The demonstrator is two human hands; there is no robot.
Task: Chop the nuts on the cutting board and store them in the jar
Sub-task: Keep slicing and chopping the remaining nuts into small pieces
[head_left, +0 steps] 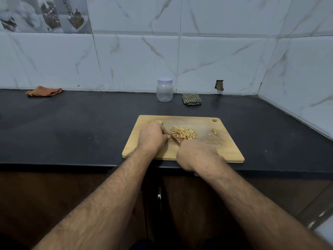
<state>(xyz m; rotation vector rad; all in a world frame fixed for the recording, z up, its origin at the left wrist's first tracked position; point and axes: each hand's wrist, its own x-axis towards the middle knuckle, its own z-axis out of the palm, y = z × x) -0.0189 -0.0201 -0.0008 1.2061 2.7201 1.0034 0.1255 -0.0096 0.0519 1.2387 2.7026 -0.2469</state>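
- A pale rectangular wooden cutting board with a round hanging hole in its far right corner lies at the front edge of a black stone counter.
- A heap of thin, light-brown slivered nuts sits near the board's middle.
- A few small uncut nut pieces lie apart on the right side of the board, and one more whole nut rests near the far left edge, just beyond the left hand.
- The left hand rests on the board with fingers curled under, the fingertips pressed down beside the heap; what they pin is hidden.
- The right hand is closed round the handle of a small knife, whose steel blade points toward the left fingertips.
- A clear plastic jar with a white screw lid stands closed and upright near the marble-tiled wall, well behind the board.
- A folded green checked cloth lies just right of the jar.
- A crumpled orange cloth lies far left by the wall.
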